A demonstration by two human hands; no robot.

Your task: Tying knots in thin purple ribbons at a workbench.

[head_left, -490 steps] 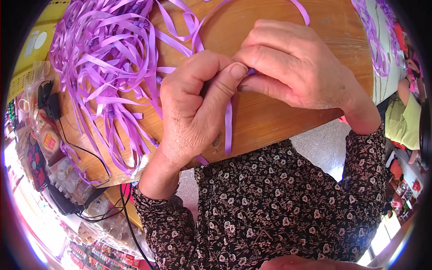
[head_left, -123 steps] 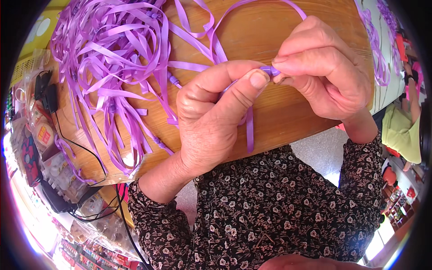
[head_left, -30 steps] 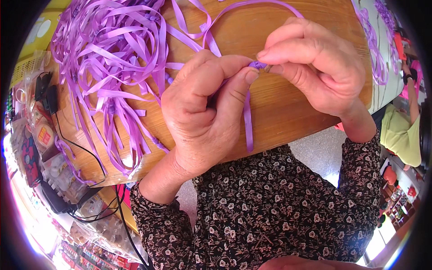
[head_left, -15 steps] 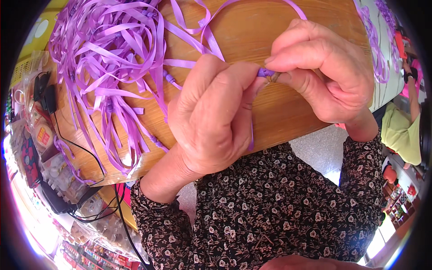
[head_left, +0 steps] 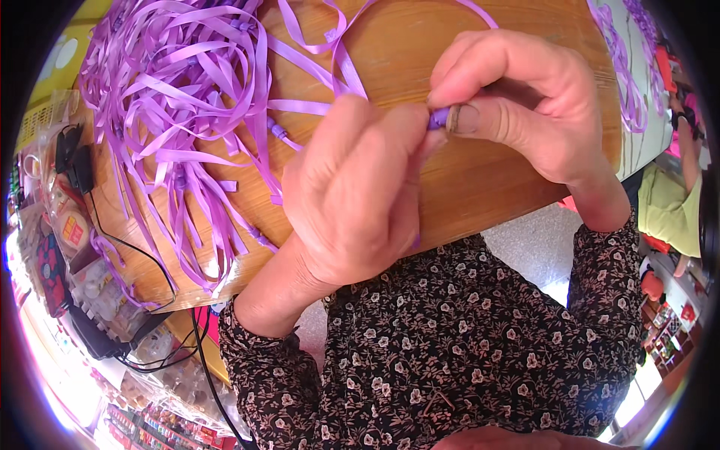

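Both hands are raised over the wooden table, fingertips almost meeting at a small darker purple piece (head_left: 439, 118) that looks like a knot or wrap of ribbon. My left hand (head_left: 356, 187) has its thumb and index finger pinched on one end of it. From the other end, the thumb and index finger of my right hand (head_left: 529, 109) grip it, the thumb lying across. Much of the piece is hidden by the fingertips. A purple ribbon (head_left: 450, 4) arcs across the table's far side toward my right hand. A large tangle of purple ribbons (head_left: 180, 97) with similar darker wraps lies to the left.
The wooden table (head_left: 487, 195) curves toward my body. Black cables (head_left: 135, 244) and bagged goods (head_left: 105, 300) crowd its left edge. At the right, more purple ribbons (head_left: 626, 82) hang over a pale surface. Another person's arm (head_left: 688, 150) shows at the far right.
My right hand has shifted slightly left, and its thumb now lies across the purple piece, covering more of it. The left hand stays nearly in place, still pinching.
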